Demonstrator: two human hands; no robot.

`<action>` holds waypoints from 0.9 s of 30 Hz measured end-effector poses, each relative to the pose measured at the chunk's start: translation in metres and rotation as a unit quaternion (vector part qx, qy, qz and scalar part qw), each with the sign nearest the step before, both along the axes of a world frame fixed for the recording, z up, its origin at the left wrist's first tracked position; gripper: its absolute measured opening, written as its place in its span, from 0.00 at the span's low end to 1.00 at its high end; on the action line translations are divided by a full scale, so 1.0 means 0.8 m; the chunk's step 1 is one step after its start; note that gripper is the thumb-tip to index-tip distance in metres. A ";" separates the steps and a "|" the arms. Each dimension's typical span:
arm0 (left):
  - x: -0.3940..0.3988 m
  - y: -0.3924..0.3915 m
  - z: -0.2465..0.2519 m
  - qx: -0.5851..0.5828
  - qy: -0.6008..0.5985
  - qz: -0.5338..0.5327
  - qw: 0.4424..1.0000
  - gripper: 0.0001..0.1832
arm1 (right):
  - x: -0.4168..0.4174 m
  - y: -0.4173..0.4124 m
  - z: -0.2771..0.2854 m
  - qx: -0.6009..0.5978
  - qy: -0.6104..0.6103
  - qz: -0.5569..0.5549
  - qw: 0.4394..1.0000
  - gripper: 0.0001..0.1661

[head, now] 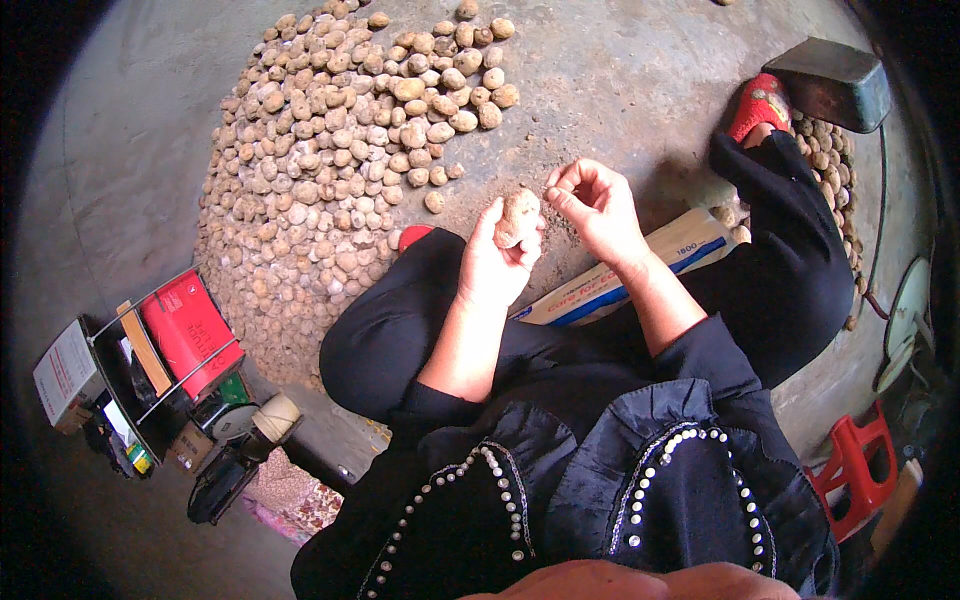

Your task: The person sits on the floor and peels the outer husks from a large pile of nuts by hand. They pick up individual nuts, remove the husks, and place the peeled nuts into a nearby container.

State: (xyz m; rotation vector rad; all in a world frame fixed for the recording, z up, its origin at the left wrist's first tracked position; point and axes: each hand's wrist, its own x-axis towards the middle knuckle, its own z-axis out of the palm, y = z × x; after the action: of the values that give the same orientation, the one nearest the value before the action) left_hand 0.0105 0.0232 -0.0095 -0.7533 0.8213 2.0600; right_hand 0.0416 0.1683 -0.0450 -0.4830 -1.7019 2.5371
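My left hand point(495, 262) is shut on a knobbly potato point(518, 216), held upright above the floor between my knees. Just to its right, my right hand point(597, 212) has its thumb and forefinger pinched together, apart from the potato. Anything between those fingertips is too small to make out. A broad heap of potatoes point(322, 165) spreads over the concrete floor point(615, 67) beyond and left of my left hand. Crumbs of soil point(566, 225) lie on the floor below the hands. Under my right forearm is a long, pale package point(675, 238) with a blue band and printed writing.
More potatoes point(831, 161) lie beyond my right leg, beside a dark metal basin point(832, 82) and my red slipper point(763, 109). A red plastic stool point(862, 465) stands behind at right. At left is a metal-framed rack point(161, 409) with a red box point(187, 330).
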 end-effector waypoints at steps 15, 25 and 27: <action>0.003 -0.002 -0.010 -0.036 0.028 0.031 0.998 0.18 | -0.002 0.004 0.004 -0.029 -0.027 0.017 0.999 0.06; 0.003 -0.003 -0.020 -0.049 0.056 0.045 0.996 0.15 | -0.003 0.009 0.013 -0.084 0.028 0.098 0.991 0.06; 0.003 -0.003 -0.021 -0.051 0.069 0.034 0.996 0.15 | -0.002 0.009 0.013 -0.068 0.022 0.103 0.992 0.07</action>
State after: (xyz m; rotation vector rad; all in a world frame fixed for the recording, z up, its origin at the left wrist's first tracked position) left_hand 0.0125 0.0205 -0.0260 -0.7092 0.9959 2.1630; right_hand 0.0398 0.1755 -0.0345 -0.2670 -1.6510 2.7977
